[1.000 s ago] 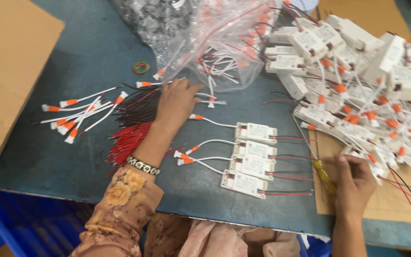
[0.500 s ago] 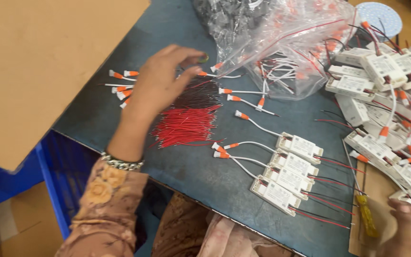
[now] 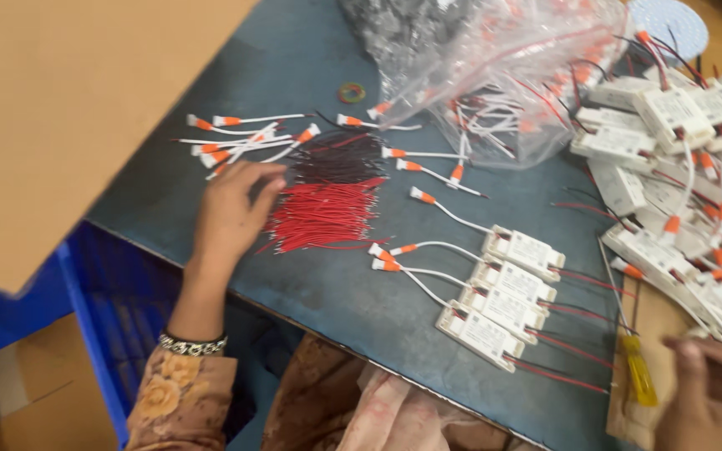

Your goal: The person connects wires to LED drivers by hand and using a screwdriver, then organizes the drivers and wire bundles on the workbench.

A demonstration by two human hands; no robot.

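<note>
My left hand (image 3: 231, 209) rests flat on the dark blue table (image 3: 336, 292), fingers apart, fingertips at the left edge of a bundle of thin red wires (image 3: 327, 217). A black wire bundle (image 3: 336, 159) lies just behind the red one. Loose white leads with orange plugs (image 3: 240, 138) lie beyond my fingers. Three white driver boxes (image 3: 503, 292) with leads sit in a row in the middle. My right hand (image 3: 708, 397) is curled at the bottom right, next to a yellow-handled screwdriver (image 3: 638, 372). Whether it grips the screwdriver is unclear.
A clear plastic bag (image 3: 511, 75) of more leads lies at the back. A heap of white driver boxes (image 3: 687, 125) fills the right side. A small ring (image 3: 351, 92) lies near the bag. A brown cardboard sheet (image 3: 60, 108) and a blue crate (image 3: 98, 326) are at the left.
My left hand has drawn back from the white leads toward the near left edge of the red wires. The view has shifted left. My right hand stays by the screwdriver.
</note>
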